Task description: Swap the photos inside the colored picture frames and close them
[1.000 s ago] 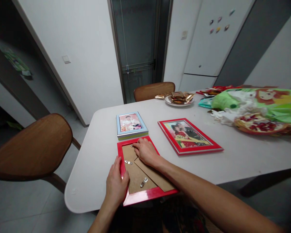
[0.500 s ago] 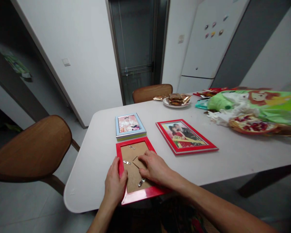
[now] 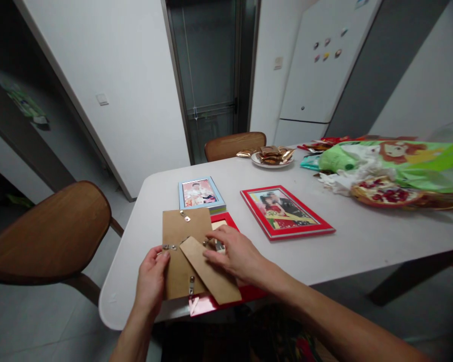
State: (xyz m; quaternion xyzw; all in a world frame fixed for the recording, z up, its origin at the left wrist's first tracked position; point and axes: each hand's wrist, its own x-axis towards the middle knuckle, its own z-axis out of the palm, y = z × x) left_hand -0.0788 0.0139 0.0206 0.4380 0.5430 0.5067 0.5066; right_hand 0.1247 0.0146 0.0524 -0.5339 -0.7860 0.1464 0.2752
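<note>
A brown backing board (image 3: 177, 229) with metal clips is raised over a red frame (image 3: 232, 221) at the table's near edge. My left hand (image 3: 151, 276) pinches the board's left edge between thumb and fingers. From the board's middle a brown stand flap (image 3: 211, 274) slants down to the right. My right hand (image 3: 234, 254) is at the board's right edge, above the flap, its thumb and fingers apart; whether they touch the board is unclear. Behind lies a light-blue framed photo (image 3: 200, 193); to the right, a red framed photo (image 3: 287, 211).
A plate of wrapped snacks (image 3: 272, 157) sits at the table's far edge. On the right are a green bag (image 3: 419, 166) and an opened pomegranate (image 3: 385, 193). Brown chairs stand at the left (image 3: 53, 231) and behind the table (image 3: 236, 146).
The backing board has come out of the red frame and moved left, held by my left hand. Its stand flap now shows, angled away. My right hand has stayed near the frame's middle.
</note>
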